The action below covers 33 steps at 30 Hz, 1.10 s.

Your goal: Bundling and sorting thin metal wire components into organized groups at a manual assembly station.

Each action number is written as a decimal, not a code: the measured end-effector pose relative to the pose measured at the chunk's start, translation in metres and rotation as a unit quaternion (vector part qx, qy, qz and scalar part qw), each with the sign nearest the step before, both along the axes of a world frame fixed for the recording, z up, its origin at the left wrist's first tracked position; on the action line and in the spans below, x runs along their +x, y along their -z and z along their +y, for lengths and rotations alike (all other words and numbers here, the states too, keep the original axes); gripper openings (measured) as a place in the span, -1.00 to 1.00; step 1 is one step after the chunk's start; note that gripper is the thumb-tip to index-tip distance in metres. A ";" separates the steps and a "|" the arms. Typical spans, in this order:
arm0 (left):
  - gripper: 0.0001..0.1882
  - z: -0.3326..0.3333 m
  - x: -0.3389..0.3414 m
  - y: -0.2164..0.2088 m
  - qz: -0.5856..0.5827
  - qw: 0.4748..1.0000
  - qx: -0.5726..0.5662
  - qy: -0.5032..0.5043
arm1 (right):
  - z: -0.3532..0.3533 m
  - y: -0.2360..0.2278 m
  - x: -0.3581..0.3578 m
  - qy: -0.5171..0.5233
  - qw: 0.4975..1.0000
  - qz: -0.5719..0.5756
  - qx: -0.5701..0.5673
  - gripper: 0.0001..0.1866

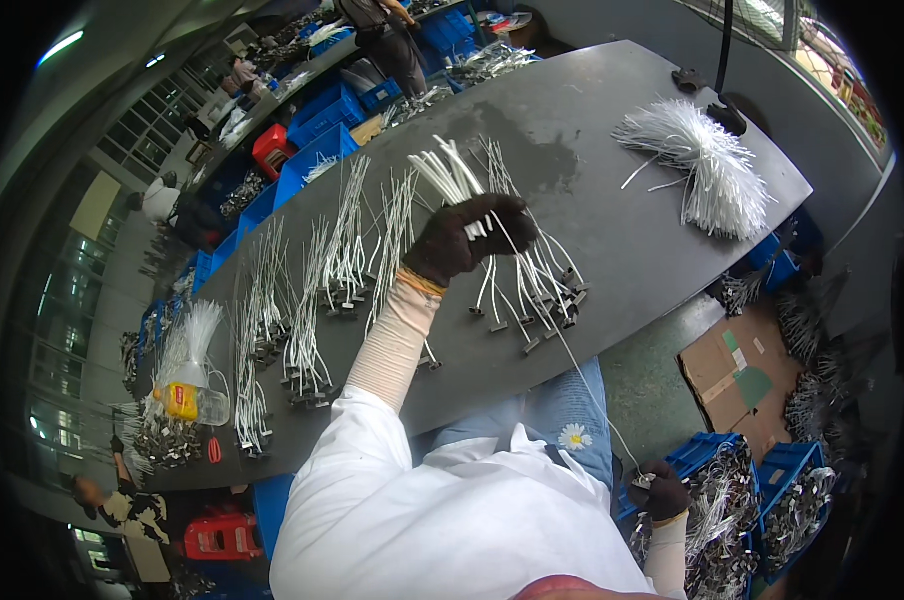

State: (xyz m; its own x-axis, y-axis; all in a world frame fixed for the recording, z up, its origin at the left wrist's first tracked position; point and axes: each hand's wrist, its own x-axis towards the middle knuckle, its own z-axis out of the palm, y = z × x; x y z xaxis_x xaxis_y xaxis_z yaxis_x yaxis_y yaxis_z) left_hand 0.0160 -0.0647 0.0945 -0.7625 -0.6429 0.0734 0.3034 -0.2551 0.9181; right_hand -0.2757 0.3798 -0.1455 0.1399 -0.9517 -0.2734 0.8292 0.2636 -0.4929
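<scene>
Right across my view stretches the grey table (622, 95), set at a slant, its near edge just ahead of my denim-clad legs (582, 405). At the lower right, close to my right side, stands a blue crate (707, 441) piled with tangled, metal-tipped strands, and beyond it a flattened sheet of brown cardboard (757, 385) lies on the floor. A thick white sheaf (697, 165) rests near the table's far right end, fanned out at its ends. Sorted bundles (347, 240) lie in a rough row to the left, most with their dark connectors toward me, and past them is a clear bottle with a yellow label (184, 401). My left hand (467, 240), in a dark glove, is raised over the table and closed around a clutch of white strands (450, 172), which pokes up above my fist. My right hand (662, 492), gloved too, is low beside the crate, its fingers pinched on the end of a single thin strand (580, 371). That strand runs taut-looking up to my left hand, past the table's edge; smallest is a red tool (214, 450) below the bottle
</scene>
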 end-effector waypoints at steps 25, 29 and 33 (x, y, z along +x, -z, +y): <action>-0.61 0.073 -0.035 0.108 -0.103 0.993 0.064 -0.010 | -0.277 -0.113 0.092 0.042 0.977 0.195 -0.076 -0.37; -0.51 0.013 -0.028 0.096 0.071 0.947 0.304 -0.070 | -0.322 -0.122 0.082 -0.007 0.973 0.232 -0.018 -0.37; -0.64 -0.033 -0.022 0.074 0.022 0.918 0.372 -0.138 | -0.366 -0.122 0.087 -0.014 0.957 0.289 0.001 -0.37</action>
